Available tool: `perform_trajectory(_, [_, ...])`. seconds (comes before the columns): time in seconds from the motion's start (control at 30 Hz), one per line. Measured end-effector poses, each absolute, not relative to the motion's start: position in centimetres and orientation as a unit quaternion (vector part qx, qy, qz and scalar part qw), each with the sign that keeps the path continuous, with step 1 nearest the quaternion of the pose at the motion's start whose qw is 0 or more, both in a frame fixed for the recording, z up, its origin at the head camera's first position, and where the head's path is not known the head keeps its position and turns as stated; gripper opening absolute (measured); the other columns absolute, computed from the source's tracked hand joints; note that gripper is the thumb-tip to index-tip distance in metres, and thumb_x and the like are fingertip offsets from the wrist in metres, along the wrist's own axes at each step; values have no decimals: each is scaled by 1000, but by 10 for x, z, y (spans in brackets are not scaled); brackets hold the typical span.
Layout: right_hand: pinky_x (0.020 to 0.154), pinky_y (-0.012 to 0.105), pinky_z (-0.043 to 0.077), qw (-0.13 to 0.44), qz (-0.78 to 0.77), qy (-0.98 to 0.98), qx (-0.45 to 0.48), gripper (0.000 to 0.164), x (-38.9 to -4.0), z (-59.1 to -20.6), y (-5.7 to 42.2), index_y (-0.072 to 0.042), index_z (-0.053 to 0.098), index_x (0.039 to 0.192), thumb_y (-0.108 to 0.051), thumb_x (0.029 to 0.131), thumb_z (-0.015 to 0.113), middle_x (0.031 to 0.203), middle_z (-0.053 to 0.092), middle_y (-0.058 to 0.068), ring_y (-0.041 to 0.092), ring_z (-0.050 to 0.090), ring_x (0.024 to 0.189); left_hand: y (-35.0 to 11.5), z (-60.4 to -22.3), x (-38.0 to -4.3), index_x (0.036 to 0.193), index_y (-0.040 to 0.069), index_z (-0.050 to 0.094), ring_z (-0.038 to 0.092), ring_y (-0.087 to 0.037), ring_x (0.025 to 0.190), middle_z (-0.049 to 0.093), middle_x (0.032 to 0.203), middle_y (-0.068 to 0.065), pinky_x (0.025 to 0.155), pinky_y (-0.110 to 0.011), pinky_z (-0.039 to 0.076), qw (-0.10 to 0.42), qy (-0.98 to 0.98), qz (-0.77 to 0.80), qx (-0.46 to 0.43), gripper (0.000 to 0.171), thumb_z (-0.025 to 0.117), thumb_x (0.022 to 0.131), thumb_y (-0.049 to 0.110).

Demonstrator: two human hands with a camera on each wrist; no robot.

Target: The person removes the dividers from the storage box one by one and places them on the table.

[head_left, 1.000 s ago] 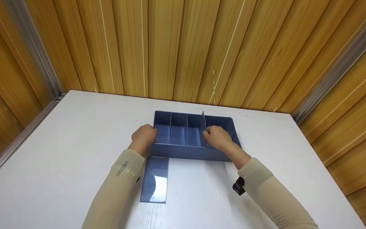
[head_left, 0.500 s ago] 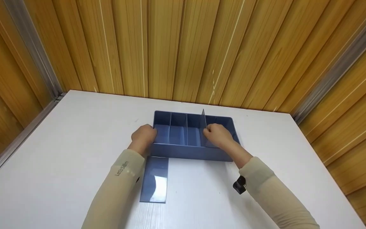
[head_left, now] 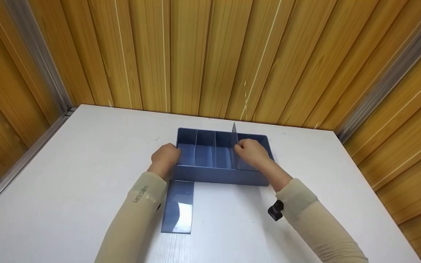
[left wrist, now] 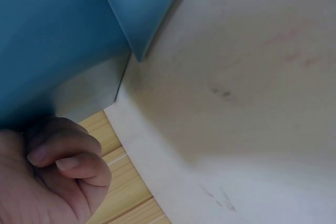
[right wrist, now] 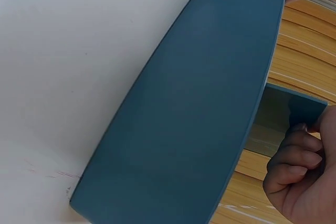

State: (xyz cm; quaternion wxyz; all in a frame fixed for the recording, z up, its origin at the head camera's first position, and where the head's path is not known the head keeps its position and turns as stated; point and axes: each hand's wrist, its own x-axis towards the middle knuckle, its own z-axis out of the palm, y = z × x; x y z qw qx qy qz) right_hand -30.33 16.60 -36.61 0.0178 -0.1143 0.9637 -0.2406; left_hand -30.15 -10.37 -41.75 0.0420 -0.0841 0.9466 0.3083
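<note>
A blue divided storage box [head_left: 219, 175] sits on the white table, its slots separated by thin upright dividers. My left hand [head_left: 165, 156] holds the box's left end wall, with its fingers curled in the left wrist view. With my right hand [head_left: 253, 152] I pinch a thin blue divider [head_left: 234, 130] between thumb and curled fingers. This divider stands up past the box rim, higher than the others. In the right wrist view the raised divider [right wrist: 281, 111] shows above the box's long front wall [right wrist: 181, 103].
A flat blue panel [head_left: 175, 199], shiny at its near end, lies on the table [head_left: 97, 146] in front of the box's left part. Behind the table rises a wood-patterned corrugated wall [head_left: 196, 58], with similar walls at both sides.
My right hand has risen slightly, and the divider it pinches stands a little higher out of the box. The left hand stays on the box's left end.
</note>
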Motion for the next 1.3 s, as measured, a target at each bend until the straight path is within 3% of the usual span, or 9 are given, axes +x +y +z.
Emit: perform_trajectory(1.3, [57,27,29,8,-258,960,-113,40,-298,-332,154,-16,35,61,-17,100,46,57,34,-5,12,33,57,-104,-417,-299,116,-7,66,68,-37,105,72,118,-24,97,-53,53,38,946,312,-77,44,40,100,23])
